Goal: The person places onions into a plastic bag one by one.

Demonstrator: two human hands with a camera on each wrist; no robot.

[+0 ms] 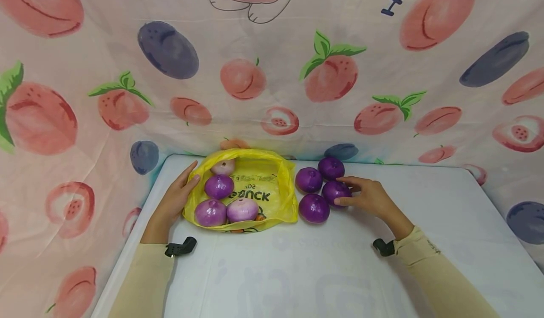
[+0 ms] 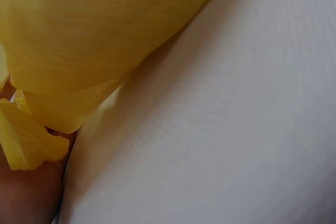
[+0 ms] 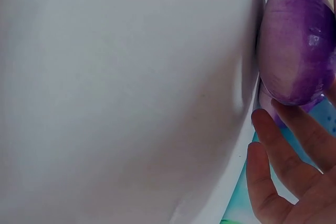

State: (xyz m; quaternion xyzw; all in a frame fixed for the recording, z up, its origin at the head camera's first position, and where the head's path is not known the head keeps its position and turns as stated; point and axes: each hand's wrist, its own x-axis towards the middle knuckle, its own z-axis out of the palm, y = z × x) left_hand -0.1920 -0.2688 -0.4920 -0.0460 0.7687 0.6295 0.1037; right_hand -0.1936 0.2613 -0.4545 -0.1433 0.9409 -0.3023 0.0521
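Yellow plastic makes the bag (image 1: 290,204), whose left rim lies between the thumb and fingers of the left hand (image 1: 172,202); how tightly they press, I cannot tell. Its mouth is best kept wide, without hard pulling. Four onions (image 1: 218,186) lie inside. To its right, on the white table (image 1: 263,275), four more rest; the right hand (image 1: 367,197) pinches one purple onion (image 1: 333,193) between thumb and finger, the other fingers spread. Such glossy skin seems slippery and asks an even grip. Behind hangs a pale cloth (image 1: 212,39) with printed peaches (image 1: 331,79).
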